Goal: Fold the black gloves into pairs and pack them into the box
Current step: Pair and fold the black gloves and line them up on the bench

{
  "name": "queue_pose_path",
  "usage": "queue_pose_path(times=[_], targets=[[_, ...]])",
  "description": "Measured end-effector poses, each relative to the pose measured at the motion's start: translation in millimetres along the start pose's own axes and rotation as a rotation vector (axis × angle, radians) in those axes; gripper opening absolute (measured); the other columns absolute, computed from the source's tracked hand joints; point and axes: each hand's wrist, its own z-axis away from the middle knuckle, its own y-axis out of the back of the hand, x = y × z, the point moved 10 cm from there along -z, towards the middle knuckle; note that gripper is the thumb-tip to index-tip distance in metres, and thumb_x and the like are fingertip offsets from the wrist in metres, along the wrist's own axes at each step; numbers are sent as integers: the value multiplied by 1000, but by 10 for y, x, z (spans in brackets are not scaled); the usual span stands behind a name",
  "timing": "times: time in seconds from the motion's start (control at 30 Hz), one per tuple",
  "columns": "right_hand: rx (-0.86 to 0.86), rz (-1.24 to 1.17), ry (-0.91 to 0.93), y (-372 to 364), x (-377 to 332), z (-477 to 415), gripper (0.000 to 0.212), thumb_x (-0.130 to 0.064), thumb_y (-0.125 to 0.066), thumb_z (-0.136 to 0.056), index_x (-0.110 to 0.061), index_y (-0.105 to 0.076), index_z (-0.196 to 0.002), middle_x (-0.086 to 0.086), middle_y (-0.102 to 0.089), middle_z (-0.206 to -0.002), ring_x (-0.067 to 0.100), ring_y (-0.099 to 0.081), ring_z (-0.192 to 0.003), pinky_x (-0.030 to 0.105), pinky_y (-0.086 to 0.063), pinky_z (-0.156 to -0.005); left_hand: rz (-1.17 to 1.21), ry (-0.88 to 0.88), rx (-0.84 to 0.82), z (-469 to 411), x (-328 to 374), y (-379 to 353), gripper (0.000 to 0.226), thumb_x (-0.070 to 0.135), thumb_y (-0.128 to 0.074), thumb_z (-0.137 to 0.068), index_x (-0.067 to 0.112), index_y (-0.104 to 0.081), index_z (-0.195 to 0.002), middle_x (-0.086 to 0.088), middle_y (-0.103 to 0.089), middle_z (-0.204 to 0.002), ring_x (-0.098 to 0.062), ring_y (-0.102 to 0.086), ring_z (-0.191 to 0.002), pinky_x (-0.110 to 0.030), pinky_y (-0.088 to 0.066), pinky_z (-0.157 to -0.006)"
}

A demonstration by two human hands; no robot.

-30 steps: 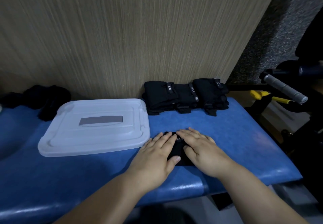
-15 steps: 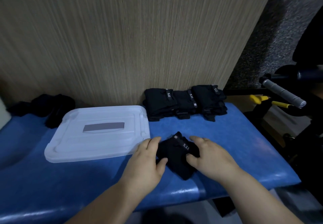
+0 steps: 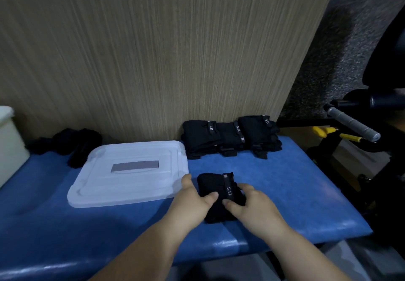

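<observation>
A folded pair of black gloves (image 3: 215,187) with a grey-lettered strap lies near the front of the blue padded bench (image 3: 295,184). My left hand (image 3: 190,201) grips its left side, thumb on top. My right hand (image 3: 254,206) grips its right side, thumb pressed on the fabric. A row of folded black glove pairs (image 3: 232,134) sits against the wood wall at the back. Loose black gloves (image 3: 72,142) lie in a heap at the back left. The white box lid (image 3: 129,171) lies flat on the bench, left of my hands.
A pale container's corner (image 3: 8,140) shows at the left edge. To the right of the bench stand a black frame with a grey-wrapped handle (image 3: 352,125) and yellow-handled tools (image 3: 324,130). The bench ends just right of the glove row.
My hands went from pressing flat on the glove pair to gripping it from both sides and lifting it slightly. The strap now shows on top.
</observation>
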Motion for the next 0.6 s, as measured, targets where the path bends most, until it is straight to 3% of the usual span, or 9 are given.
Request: queue_pose_path(times=[0.07,0.2,0.27,0.37,0.47,0.6], targets=[[-7,-89,-7,4,0,14,48,-44,-66,-85,-28,-51,-128,-20,-59,-97,3,-60,-89,16,-47,-72,167,40,-16,-5,-9,-41,87,32,-69,-82,34,-11,-147,-7,-64,-110,-22,-66,-95,-41,-57,-84],[35,-318,-48,93,39,16,60,-43,-70,-83,-28,-43,-135,-13,-57,-110,5,-58,-96,23,-48,-85,269,-20,17,4,150,-49,78,24,-68,-87,26,-18,-147,-1,-65,-105,-16,-65,-95,-35,-54,-88],[77,-487,-74,191,55,-4,66,-42,-71,-83,-31,-37,-138,-8,-48,-118,5,-52,-100,25,-42,-90,368,-40,22,-5,250,-48,67,20,-67,-88,19,-27,-142,2,-67,-97,-15,-67,-90,-36,-54,-87],[34,-824,-113,222,43,-76,68,-40,-72,-81,-34,-35,-138,-4,-57,-120,11,-61,-102,33,-48,-93,501,-61,0,-42,405,-75,53,15,-66,-88,16,-37,-133,-1,-69,-99,-18,-68,-93,-42,-54,-91],[-56,-1052,-163,176,10,-178,61,-32,-71,-83,-31,-39,-135,3,-68,-113,25,-71,-92,37,-52,-81,545,-101,-13,-121,575,-85,40,10,-65,-89,11,-48,-124,-3,-70,-103,-19,-68,-96,-45,-53,-93],[-48,-1127,-109,290,-123,-351,43,-18,-67,-88,-21,-49,-127,9,-70,-110,26,-71,-90,31,-54,-65,507,-141,-30,-280,807,-85,30,15,-65,-88,12,-56,-117,-4,-71,-106,-20,-68,-99,-44,-52,-94]])
